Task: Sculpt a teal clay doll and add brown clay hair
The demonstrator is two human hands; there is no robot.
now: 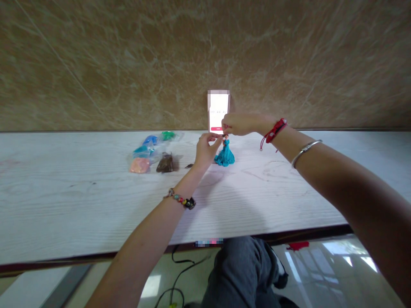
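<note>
A small clay figurine [225, 156] in a flared teal dress stands upright on the white table, towards the wall. At its left side is my left hand [207, 150], thumb and forefinger pinched at the dark-topped head. My right hand [236, 124] comes in from the right, just above the head, its fingers closed together. Whatever the right fingertips hold is too small or hidden to name. Fingers partly cover the figurine's head. Left of my left wrist lies a small dark brown scrap [189, 166].
A bag of brown clay [165, 163] lies to the left, beside bags of peach clay [139, 165], teal clay [143, 149], blue clay [150, 140] and green clay [168, 135]. A lit phone [218, 102] leans on the marbled wall [96, 64] behind the figurine. Cables [175, 273] hang below the table edge.
</note>
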